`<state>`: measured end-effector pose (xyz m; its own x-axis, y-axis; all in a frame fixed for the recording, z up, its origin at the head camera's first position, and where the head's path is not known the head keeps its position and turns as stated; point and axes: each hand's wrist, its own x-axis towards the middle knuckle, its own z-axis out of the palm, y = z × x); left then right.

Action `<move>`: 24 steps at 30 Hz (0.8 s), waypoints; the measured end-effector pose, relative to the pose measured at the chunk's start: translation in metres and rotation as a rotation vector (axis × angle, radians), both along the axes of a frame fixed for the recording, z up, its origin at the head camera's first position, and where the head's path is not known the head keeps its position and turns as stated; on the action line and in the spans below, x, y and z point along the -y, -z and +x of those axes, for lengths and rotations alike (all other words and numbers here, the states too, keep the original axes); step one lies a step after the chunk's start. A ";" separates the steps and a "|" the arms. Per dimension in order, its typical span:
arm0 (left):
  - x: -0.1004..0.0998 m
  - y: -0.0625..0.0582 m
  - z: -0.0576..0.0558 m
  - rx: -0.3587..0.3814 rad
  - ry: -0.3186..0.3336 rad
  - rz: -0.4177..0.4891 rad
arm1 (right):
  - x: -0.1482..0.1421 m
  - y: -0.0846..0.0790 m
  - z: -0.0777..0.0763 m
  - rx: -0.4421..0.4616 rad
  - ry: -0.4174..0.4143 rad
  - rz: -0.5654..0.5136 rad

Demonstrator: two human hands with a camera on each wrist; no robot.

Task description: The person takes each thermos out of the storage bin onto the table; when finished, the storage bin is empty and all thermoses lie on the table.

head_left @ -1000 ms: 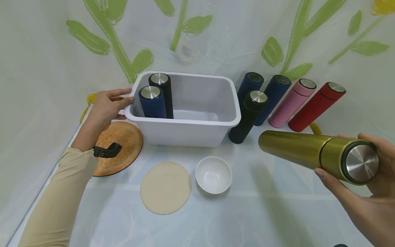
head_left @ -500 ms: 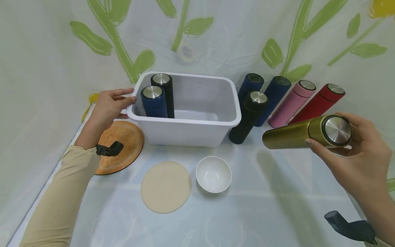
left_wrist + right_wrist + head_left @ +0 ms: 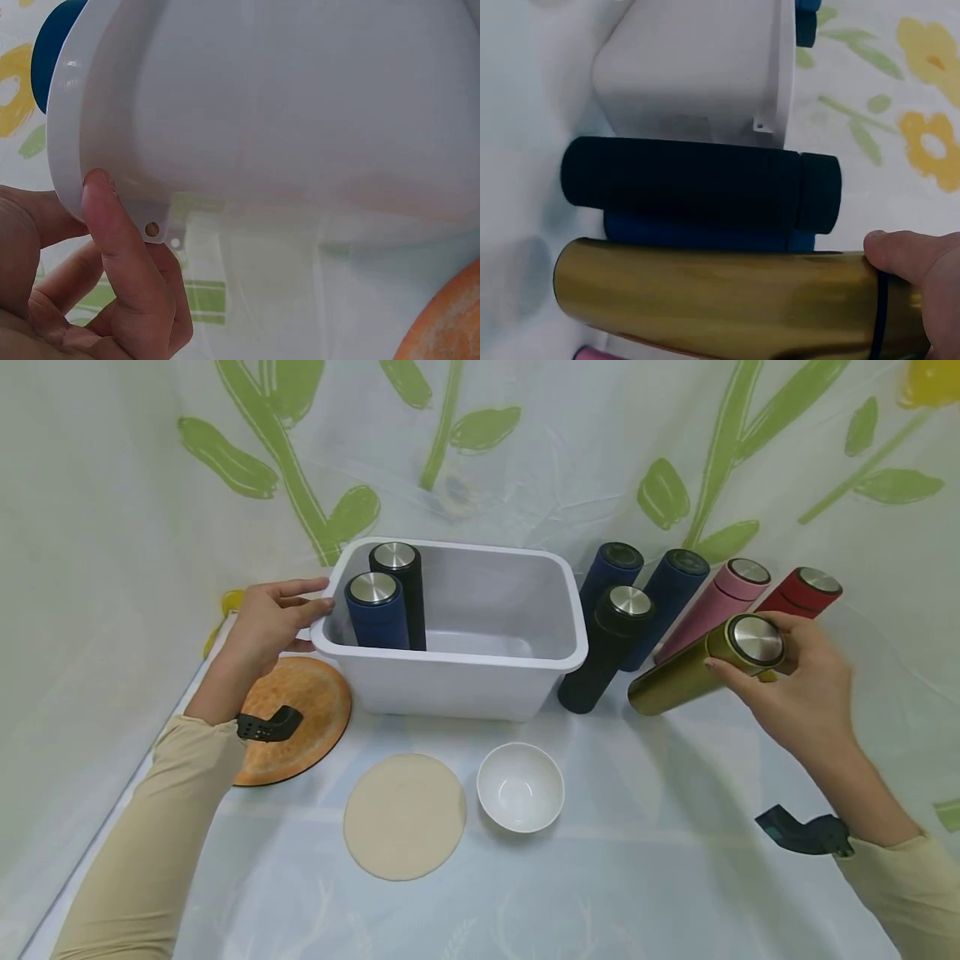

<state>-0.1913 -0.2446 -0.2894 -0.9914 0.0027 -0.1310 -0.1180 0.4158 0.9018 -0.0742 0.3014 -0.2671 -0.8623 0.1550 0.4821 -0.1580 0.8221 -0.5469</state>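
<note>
My left hand [image 3: 261,625] grips the left rim of a white plastic bin [image 3: 442,689], its fingers at the edge beside a small holed tab in the left wrist view. Inside the bin's left end stand a blue thermos [image 3: 378,625] and a black thermos [image 3: 412,593], both with silver lids. My right hand [image 3: 806,689] holds a gold thermos [image 3: 675,678] around its lid end. The gold thermos tilts, base toward the bin and silver lid toward me. Whether its base touches the table cannot be told. In the right wrist view it lies alongside a black thermos [image 3: 682,176].
Right of the bin lean two blue thermoses [image 3: 666,602], a pink thermos [image 3: 701,618] and a red thermos [image 3: 798,593], partly hidden by my hand. In front are a white bowl [image 3: 521,789] and a beige disc [image 3: 405,818]. An orange-brown round mat [image 3: 307,718] lies left.
My right hand has carried the gold thermos left and away from me, toward the row of thermoses, lowering its base and raising its lid. My left hand stays on the bin's rim.
</note>
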 end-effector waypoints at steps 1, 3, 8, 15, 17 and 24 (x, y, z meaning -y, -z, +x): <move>0.000 0.000 0.000 -0.002 0.000 0.001 | 0.000 0.002 -0.002 0.016 0.003 0.004; -0.001 0.001 -0.001 -0.003 -0.001 0.000 | 0.001 0.005 -0.005 0.039 0.002 0.003; 0.000 0.002 -0.001 -0.010 0.005 -0.004 | 0.004 0.009 -0.012 0.091 0.007 0.014; 0.002 0.002 0.001 -0.011 0.015 0.008 | -0.002 0.010 -0.029 0.165 0.020 0.025; 0.002 0.001 0.001 -0.014 0.014 0.011 | -0.005 0.010 -0.035 0.185 0.018 0.028; 0.001 0.001 0.000 -0.004 0.007 0.020 | -0.008 0.015 -0.048 0.280 0.012 0.008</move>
